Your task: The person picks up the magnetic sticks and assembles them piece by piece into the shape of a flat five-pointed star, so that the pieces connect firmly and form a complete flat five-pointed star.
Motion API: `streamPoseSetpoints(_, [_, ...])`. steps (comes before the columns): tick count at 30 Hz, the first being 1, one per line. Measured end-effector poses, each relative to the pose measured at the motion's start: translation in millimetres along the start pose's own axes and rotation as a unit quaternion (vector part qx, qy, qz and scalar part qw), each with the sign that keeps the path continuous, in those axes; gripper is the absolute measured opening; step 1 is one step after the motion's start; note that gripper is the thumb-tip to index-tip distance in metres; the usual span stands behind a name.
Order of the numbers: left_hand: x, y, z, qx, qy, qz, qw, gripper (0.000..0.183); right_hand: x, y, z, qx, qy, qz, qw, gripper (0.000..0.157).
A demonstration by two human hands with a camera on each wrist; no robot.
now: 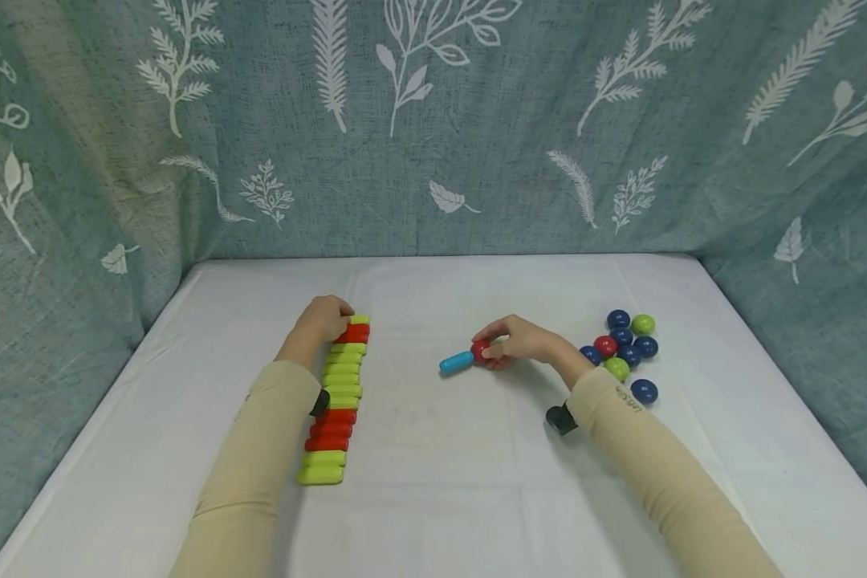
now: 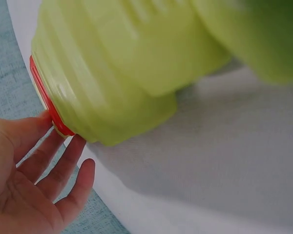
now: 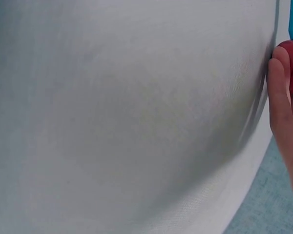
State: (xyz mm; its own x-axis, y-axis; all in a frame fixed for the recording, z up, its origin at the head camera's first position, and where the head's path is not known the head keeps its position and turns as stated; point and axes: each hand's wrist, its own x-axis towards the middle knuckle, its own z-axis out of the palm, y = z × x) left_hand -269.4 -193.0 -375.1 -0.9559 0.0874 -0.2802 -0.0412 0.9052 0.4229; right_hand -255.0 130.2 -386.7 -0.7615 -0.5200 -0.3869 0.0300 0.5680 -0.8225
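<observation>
In the head view my left hand (image 1: 323, 318) is at the far end of a row of short lime-green and red sticks. Its thumb and fingertips pinch the end of the farthest lime-green stick (image 1: 360, 319), close against a red stick (image 1: 352, 333). In the left wrist view that red stick (image 2: 51, 105) shows at the fingertips, with lime-green sticks (image 2: 102, 92) large in front. My right hand (image 1: 522, 340) grips a red ball (image 1: 480, 350) between thumb and fingers. A light-blue stick (image 1: 456, 363) meets the ball and points left, over the table's middle.
Several dark-blue balls (image 1: 646, 347), lime-green balls (image 1: 644, 324) and another red ball (image 1: 605, 346) lie grouped right of my right forearm. A white cloth covers the table (image 1: 433, 498). A green leaf-patterned curtain (image 1: 433, 193) hangs behind and at both sides.
</observation>
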Motion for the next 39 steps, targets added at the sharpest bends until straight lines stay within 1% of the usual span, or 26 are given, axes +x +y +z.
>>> streamPoseSetpoints(3, [-0.7,2.0,-0.1,0.0,-0.002,-0.001,1.0,0.032,-2,-1,0.3,0.007,-0.005,-0.003,1.0,0.037])
streamPoseSetpoints(5, [-0.3,3.2,-0.1,-0.002,-0.007,-0.011,0.9999,0.032,-2,-1,1.4,0.004,-0.001,-0.005,1.0,0.038])
streamPoseSetpoints(6, [0.9,3.0,1.4,0.003,0.002,-0.016,0.9999,0.031,-2,-1,2.0,0.0,0.004,-0.004,1.0,0.039])
streamPoseSetpoints(9, [2.7,3.6,2.1,0.004,-0.005,-0.029,0.9996,0.03,-1,-2,4.7,-0.004,0.013,-0.001,1.0,0.039])
streamPoseSetpoints(11, [3.9,2.3,2.8,0.008,-0.002,-0.027,0.9996,0.03,0,-3,6.5,-0.003,0.018,0.003,1.0,0.038])
streamPoseSetpoints(12, [3.9,1.8,2.8,0.012,0.002,-0.024,0.9997,0.03,0,-3,7.1,-0.003,0.021,0.005,1.0,0.038])
streamPoseSetpoints(13, [3.1,1.9,1.5,0.011,-0.006,-0.019,0.9997,0.03,0,-3,7.6,-0.007,0.023,0.004,1.0,0.038])
streamPoseSetpoints(18, [0.7,2.5,-0.2,0.019,0.009,0.01,0.9997,0.028,2,-2,9.2,-0.029,0.036,0.007,0.999,0.036])
streamPoseSetpoints(25, [1.8,3.0,-2.6,-0.001,0.018,0.024,0.9996,0.028,3,-2,8.6,-0.053,0.038,-0.003,0.998,0.032])
streamPoseSetpoints(33, [-0.9,7.8,-2.2,0.02,0.041,0.063,0.997,0.028,2,-2,7.5,-0.067,0.056,-0.014,0.996,0.034])
streamPoseSetpoints(39, [-6.0,19.1,3.0,0.027,0.049,0.114,0.992,0.025,2,-2,8.0,-0.078,0.067,-0.023,0.994,0.034])
